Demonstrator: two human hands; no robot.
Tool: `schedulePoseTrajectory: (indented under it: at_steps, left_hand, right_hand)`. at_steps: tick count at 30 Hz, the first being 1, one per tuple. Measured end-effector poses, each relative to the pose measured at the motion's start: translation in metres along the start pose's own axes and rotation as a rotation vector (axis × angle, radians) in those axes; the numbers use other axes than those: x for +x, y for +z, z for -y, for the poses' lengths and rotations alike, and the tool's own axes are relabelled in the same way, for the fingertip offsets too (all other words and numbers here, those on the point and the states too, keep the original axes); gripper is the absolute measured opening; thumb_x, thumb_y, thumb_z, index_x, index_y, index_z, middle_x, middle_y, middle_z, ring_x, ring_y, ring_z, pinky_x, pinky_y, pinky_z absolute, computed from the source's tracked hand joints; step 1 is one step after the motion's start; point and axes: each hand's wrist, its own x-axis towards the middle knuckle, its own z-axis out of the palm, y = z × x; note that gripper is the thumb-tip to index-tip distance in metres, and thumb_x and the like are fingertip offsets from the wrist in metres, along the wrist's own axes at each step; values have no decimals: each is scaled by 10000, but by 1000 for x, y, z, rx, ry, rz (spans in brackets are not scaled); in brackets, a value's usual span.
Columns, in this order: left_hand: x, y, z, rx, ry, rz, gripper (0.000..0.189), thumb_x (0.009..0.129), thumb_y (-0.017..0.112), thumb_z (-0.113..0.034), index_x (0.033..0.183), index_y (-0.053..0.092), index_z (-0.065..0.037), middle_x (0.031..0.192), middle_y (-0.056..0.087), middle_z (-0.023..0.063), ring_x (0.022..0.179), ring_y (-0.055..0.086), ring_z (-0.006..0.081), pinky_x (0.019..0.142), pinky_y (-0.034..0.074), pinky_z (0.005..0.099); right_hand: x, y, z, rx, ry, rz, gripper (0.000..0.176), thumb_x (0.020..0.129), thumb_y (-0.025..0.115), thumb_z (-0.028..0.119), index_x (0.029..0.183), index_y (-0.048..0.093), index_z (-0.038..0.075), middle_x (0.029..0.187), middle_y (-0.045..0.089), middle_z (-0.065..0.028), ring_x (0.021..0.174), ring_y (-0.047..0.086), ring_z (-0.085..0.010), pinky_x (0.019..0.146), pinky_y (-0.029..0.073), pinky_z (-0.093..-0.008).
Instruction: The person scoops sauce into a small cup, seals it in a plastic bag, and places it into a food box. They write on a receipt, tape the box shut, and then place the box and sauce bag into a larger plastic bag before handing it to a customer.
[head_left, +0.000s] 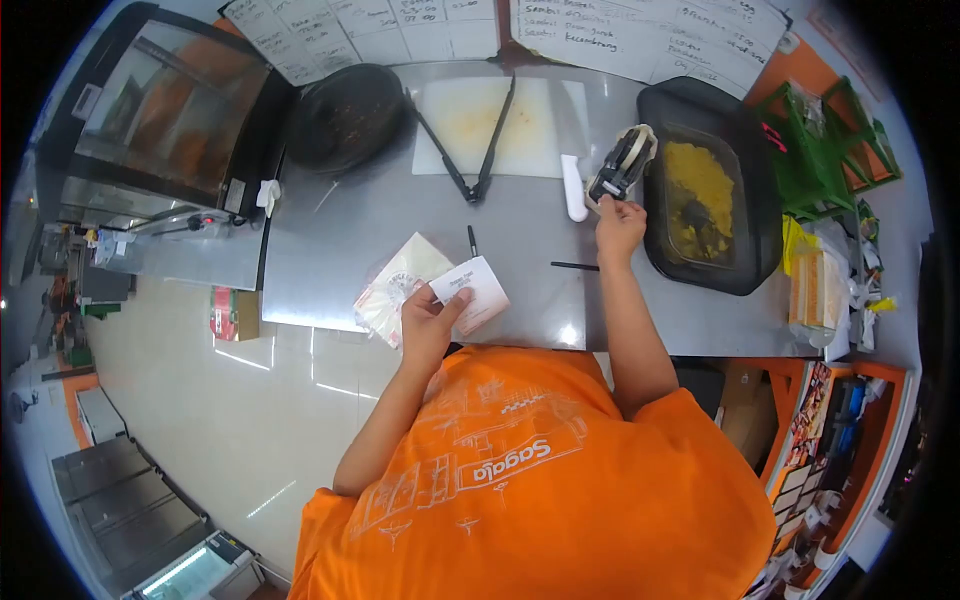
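Observation:
My left hand [432,318] pinches a small white printed card [480,292] over the front edge of the steel table [320,250]. Beneath and left of the card lie white paper packets [408,278] with print on them. Farther right, my right hand [619,225] has its fingers closed on the lower end of a black tape dispenser [622,168] with a pale roll. Just left of the dispenser is a knife with a white handle [573,190]. A black pen [472,240] lies beyond the card, and a thin black stick [574,266] rests near my right wrist.
Black tongs [473,188] lie spread over a white cutting board [450,110]. A round black pan [345,118] stands at the back left, beside a glass display case [170,110]. On the right are a black tray [765,200] holding yellow food and green racks [800,150].

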Motion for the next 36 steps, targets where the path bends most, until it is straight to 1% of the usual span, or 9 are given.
schedulePoseTrajectory:
  at_steps: [3,5,11,14,21,28,31,33,36]
  left_hand:
    - [2,3,-1,-67,10,-16,245,900,701,-53,1110,662,69,997,712,97,885,669,138,784,538,281]
    - [1,2,-4,-7,19,-22,240,905,694,-54,1110,660,66,1002,710,98,882,665,132,778,537,275]
    - [-2,4,-9,-24,57,44,212,919,673,-51,1103,665,54,986,713,89,864,663,122,778,540,267]
    - [-2,2,-4,18,100,39,214,921,671,-54,1103,665,58,987,713,87,863,665,123,778,546,271]
    - [-7,10,-19,-72,12,101,226,921,668,-58,1119,663,50,1012,708,84,892,669,128,790,553,273]
    - [-12,9,-18,-76,15,85,233,916,675,-57,1130,663,35,1004,710,72,890,666,117,790,549,263]
    - [-15,11,-22,-108,20,83,228,916,677,-57,1124,667,35,997,710,64,875,658,105,775,543,255]
    - [-17,10,-22,-127,28,80,223,916,678,-59,1117,672,36,988,710,58,864,650,94,764,537,250]
    - [-18,8,-17,-83,31,68,201,917,683,-65,1091,685,35,967,709,47,838,629,73,736,521,239]
  right_hand:
    - [20,-15,37,259,626,238,177,720,756,122,711,675,-35,849,644,-83,780,568,-173,746,429,-311]
    - [22,-17,43,303,635,198,138,688,727,102,690,665,-21,714,634,-51,710,552,-156,692,405,-306]
    - [24,-17,14,-112,284,301,227,774,729,173,828,710,-47,919,651,-120,871,580,-181,786,452,-295]
    - [-17,-36,76,179,136,280,171,823,729,178,863,738,12,1140,598,-120,969,566,-193,844,439,-306]
    - [-89,-50,179,628,193,1111,141,877,715,157,955,767,52,1217,546,-56,775,456,-69,710,393,-216]
    - [-101,-46,184,588,224,1150,158,866,730,170,969,769,57,1220,550,-50,722,421,-51,667,376,-206]
    - [-102,-46,184,505,224,1184,157,883,724,145,972,752,19,1211,515,-57,1008,487,-124,809,403,-250]
    - [-107,-41,179,413,-338,896,156,826,772,167,957,773,81,1131,560,-46,770,481,-112,710,426,-242]
    - [-107,-44,187,400,-492,819,193,808,788,160,969,758,58,1107,548,-54,818,516,-152,750,450,-257]
